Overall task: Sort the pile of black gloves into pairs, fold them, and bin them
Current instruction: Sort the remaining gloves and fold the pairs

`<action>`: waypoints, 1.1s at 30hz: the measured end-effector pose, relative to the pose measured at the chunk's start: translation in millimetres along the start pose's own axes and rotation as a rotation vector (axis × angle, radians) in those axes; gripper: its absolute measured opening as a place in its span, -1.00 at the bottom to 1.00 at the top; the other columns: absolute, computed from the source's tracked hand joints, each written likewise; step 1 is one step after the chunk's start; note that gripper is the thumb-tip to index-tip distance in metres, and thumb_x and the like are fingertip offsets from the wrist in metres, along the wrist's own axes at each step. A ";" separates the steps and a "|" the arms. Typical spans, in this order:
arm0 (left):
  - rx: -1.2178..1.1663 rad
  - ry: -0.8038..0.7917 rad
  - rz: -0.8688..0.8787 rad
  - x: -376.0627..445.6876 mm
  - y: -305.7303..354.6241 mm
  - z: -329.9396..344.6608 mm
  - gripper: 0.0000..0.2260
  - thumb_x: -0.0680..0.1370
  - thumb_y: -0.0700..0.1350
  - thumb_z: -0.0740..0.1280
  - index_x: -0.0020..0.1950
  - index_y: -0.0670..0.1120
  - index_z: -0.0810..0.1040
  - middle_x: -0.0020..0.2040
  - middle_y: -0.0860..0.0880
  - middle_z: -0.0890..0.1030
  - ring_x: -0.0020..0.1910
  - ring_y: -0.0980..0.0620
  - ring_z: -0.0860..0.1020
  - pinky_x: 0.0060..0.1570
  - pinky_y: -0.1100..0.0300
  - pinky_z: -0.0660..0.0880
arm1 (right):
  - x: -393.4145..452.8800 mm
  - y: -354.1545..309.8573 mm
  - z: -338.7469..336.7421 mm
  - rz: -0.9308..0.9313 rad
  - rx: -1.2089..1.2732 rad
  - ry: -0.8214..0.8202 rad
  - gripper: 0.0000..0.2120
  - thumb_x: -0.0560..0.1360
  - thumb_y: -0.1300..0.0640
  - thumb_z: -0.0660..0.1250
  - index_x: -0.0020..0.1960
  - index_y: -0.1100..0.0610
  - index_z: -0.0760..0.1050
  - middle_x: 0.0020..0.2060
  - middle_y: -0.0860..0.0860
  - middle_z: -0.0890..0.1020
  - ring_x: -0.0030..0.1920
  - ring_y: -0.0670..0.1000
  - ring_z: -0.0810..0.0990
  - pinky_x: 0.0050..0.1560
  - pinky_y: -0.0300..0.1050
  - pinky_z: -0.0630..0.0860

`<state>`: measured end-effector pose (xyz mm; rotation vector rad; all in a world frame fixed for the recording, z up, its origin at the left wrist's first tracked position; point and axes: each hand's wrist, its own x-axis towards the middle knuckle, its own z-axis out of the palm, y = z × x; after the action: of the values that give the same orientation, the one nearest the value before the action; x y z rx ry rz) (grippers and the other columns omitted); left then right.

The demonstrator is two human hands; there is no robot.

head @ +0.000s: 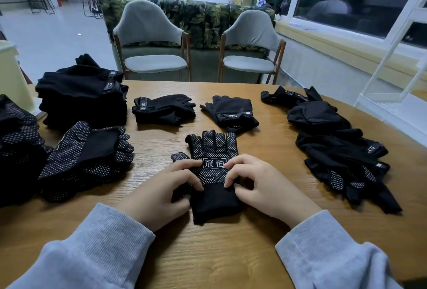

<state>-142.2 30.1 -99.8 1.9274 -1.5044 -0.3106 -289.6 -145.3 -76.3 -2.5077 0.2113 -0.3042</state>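
**Dotted glove held flat at centre of the table**

Much of the scene is cut off or obscured. At the left edge of the frame a heap of dotted gloves (18,141) runs out of the picture, so its full extent cannot be told. The tall stack of plain black gloves (83,97) in the upper left is too dark to count its layers. The loose pile of gloves (339,147) on the right is tangled, and single gloves in it are hard to separate. Under the hands, the sides of the central glove's cuff are partly covered, and whether a second glove lies beneath it cannot be told.

The dotted glove (213,168) lies palm side up on the wooden table (231,254), just below the middle of the frame. Its long axis runs nearly vertically in the picture: fingers point toward the top of the frame, the plain black cuff toward the bottom, the thumb sticking out to the left. A white boxed label with two characters crosses the palm.

The left hand (161,191) has its fingers curled and pinches the glove's left edge near the cuff. The right hand (261,184) does the same on the right edge, fingertips bent onto the fabric.

Two folded pairs (164,109) (232,113) lie apart higher on the table.
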 end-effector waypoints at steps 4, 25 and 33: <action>0.059 0.078 0.015 1.4 -8.2 -0.1 -0.68 0.45 -0.17 0.36 -0.22 0.30 0.46 0.25 0.36 0.35 0.25 0.36 0.34 0.19 0.54 0.20 | 0.2 -0.6 -0.1 0.001 0.008 0.000 -0.69 0.44 0.28 0.32 -0.22 -0.15 0.51 0.08 -0.27 0.47 0.13 -0.31 0.40 0.08 -0.53 0.23; 0.111 0.082 -0.080 -0.3 2.2 8.2 -0.73 0.27 0.35 0.16 -0.25 0.20 0.39 0.33 0.20 0.27 0.26 0.26 0.31 0.20 0.33 0.28 | -0.8 -0.4 0.2 0.035 0.017 0.011 -0.73 0.45 0.28 0.29 -0.21 -0.04 0.66 -0.03 -0.24 0.52 -0.05 -0.28 0.45 -0.13 -0.49 0.26; 0.271 0.103 -0.197 2.2 4.4 6.9 -0.38 0.23 0.36 -0.07 0.29 0.31 0.12 0.31 0.32 -0.09 0.37 0.30 -0.31 0.38 0.20 -0.14 | 2.1 -3.8 -1.3 0.051 0.021 0.094 -0.71 0.45 0.30 0.26 -0.19 -0.03 0.64 -0.11 -0.21 0.60 -0.14 -0.20 0.54 -0.21 -0.35 0.40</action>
<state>-148.8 25.0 -101.7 2.2750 -1.3477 -0.0924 -287.7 -143.4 -72.8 -2.4652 0.3075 -0.4017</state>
